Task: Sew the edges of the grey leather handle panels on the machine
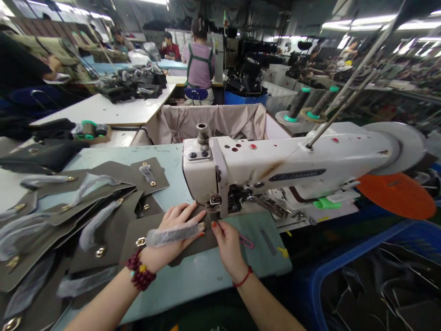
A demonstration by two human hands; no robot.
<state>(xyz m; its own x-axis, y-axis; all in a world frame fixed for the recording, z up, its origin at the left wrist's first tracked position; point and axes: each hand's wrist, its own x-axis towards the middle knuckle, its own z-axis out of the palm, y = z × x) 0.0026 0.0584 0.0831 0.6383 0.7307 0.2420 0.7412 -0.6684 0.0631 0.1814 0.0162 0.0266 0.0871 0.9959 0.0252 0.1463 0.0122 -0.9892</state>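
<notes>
A: Your left hand (172, 239) lies flat, fingers spread, pressing the dark leather flap (193, 241) onto the machine bed. No pinch, just palm down. A plastic-wrapped strap (170, 234) sits across your fingers.

B: And the right?

A: Your right hand (227, 246) is at 3 o'clock of the left, fingertips on the flap's edge, loosely curled, holding nothing closed. The flap sits right under the presser foot (214, 202) of the white sewing machine (292, 165), at 12 o'clock from your hands.

B: What's crowding me?

A: The machine head hangs over the flap's far edge and hides the needle area. At 9 o'clock, a fanned pile of the same flaps (86, 207) with brass clasps, just beside your left wrist. At 4 o'clock, a blue bin (330, 276) holding dark pieces. Orange disc (396, 195) at 2 o'clock under the handwheel. Thread cones (298, 103) behind the machine. A cloth-lined bin (213, 122) at 12 o'clock, and further back a seated person in an apron (199, 59) facing away.
</notes>
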